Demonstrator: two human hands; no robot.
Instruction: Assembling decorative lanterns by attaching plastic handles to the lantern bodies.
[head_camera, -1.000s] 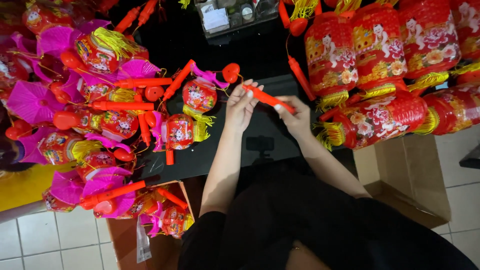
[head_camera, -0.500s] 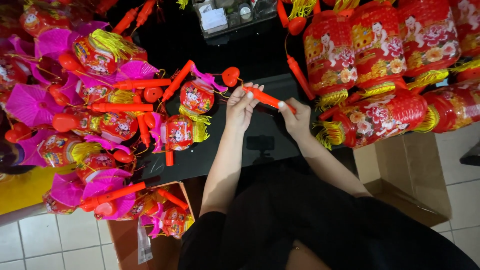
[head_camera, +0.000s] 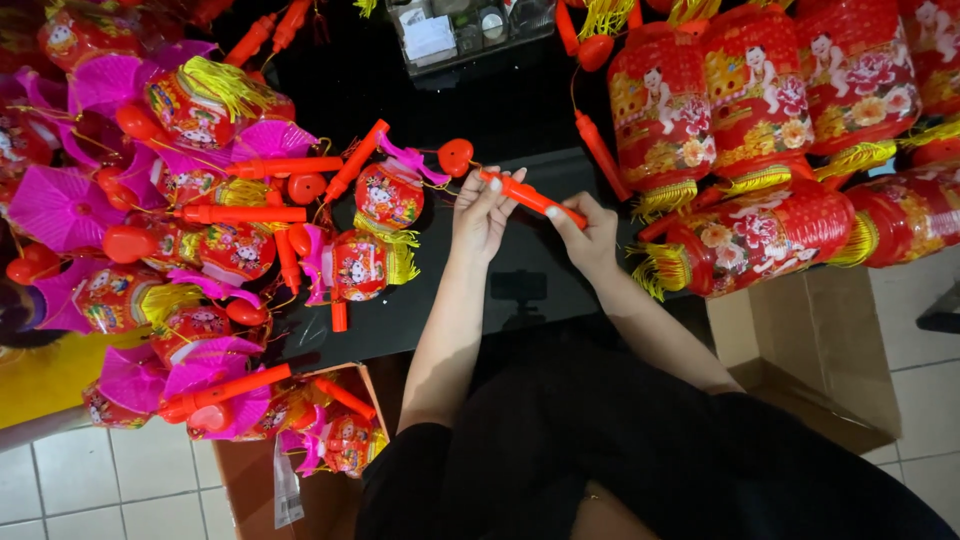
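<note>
Orange-red handle stick (head_camera: 532, 196): one, held slanted above the black tabletop (head_camera: 500, 120), between both hands. Left hand (head_camera: 482, 212) fingers pinch its upper end; right hand (head_camera: 590, 232) fingers close round its lower end.
Large red cylindrical lanterns (head_camera: 760, 95) with yellow tassels: at least five, stacked at right.
Cardboard boxes: two, one (head_camera: 800, 350) at lower right, one (head_camera: 300, 460) at lower left holding small lanterns.
Small round lanterns with pink fans (head_camera: 200, 210): many, piled at left, count unclear.
Red bulb (head_camera: 456, 156): one, just beside the left hand.
</note>
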